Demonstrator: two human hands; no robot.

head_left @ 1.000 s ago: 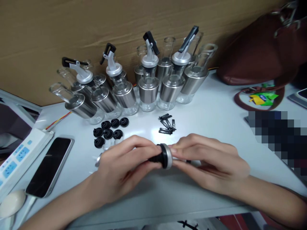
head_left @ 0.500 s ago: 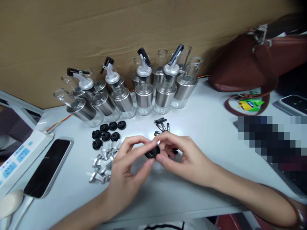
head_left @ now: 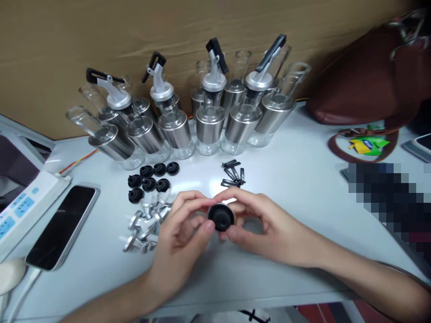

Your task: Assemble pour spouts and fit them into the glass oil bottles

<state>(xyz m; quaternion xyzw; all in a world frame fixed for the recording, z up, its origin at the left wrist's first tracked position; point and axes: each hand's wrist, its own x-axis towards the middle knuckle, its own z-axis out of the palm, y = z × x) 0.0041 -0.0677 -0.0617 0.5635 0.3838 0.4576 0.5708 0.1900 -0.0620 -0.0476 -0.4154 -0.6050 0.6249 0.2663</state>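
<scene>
My left hand [head_left: 183, 235] and my right hand [head_left: 266, 226] pinch a round black stopper [head_left: 221, 217] between them, its flat face toward me. A thin pale rim shows along its upper edge. Left of my hands lie several black stoppers [head_left: 148, 184], with a pile of silver pourer tops [head_left: 144, 224] just below them. Several small black levers [head_left: 234, 174] are scattered beyond my fingers. Behind stand glass bottles with metal sleeves [head_left: 210, 128]; some carry silver pourers with black levers [head_left: 214, 80].
A phone [head_left: 63, 226] and a white power strip [head_left: 27, 208] lie at the left. At the right are a brown bag [head_left: 363, 85], its strap and a green and yellow packet [head_left: 368, 146]. Cardboard [head_left: 168, 27] stands behind the bottles.
The stopper has been tilted so its round face now shows more fully, and both hands have turned slightly around it. The camera view has shifted a little.
</scene>
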